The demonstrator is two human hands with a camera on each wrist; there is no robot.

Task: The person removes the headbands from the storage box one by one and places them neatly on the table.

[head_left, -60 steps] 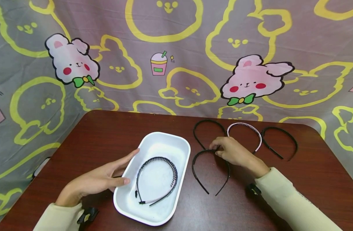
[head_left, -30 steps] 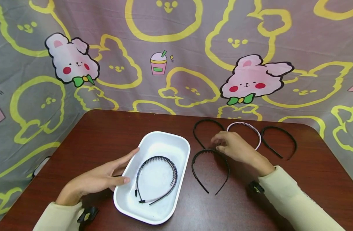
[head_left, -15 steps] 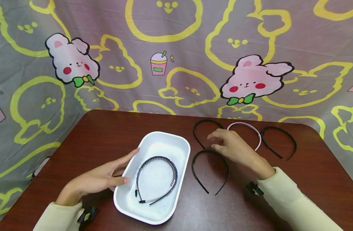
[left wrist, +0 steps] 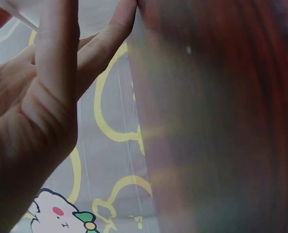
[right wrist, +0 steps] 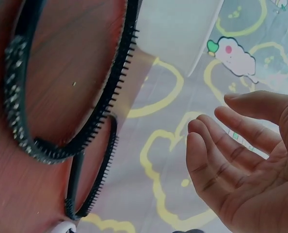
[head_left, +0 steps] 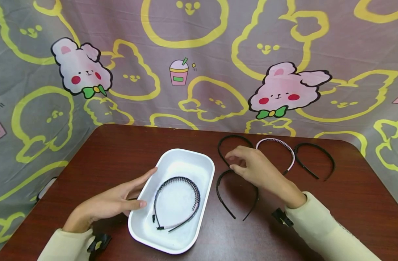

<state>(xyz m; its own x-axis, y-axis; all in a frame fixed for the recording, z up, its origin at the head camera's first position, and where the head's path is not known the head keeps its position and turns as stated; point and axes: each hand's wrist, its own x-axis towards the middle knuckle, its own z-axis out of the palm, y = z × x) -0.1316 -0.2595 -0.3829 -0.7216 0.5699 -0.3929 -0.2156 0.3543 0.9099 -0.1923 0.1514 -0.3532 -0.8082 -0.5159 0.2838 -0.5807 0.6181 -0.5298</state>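
Observation:
My left hand (head_left: 104, 203) holds the left rim of a white tray (head_left: 186, 159), its thumb over the edge and other fingers outside. In the tray lie headbands (head_left: 199, 195), dark and pale pink, overlapping. My right hand (head_left: 259, 166) hovers with loosely bent fingers above a black toothed headband (head_left: 224, 206), partly covering it in the head view. The right wrist view shows nothing between thumb and fingers; a black headband with glittery stones (right wrist: 13, 92) lies apart from the hand there. Behind the hand lie another black headband (head_left: 234, 136) and a pink one (head_left: 277, 140).
A further black headband (head_left: 332, 159) lies at the right of the back row. The brown table (head_left: 137, 145) meets a patterned curtain (head_left: 215, 61) at its back edge. A dark clip-like piece (head_left: 282, 216) hangs by the right sleeve (head_left: 319, 217).
My right hand has let go of the front black headband's top and shifted left above it. That headband stays in place. The left hand and the tray have not moved.

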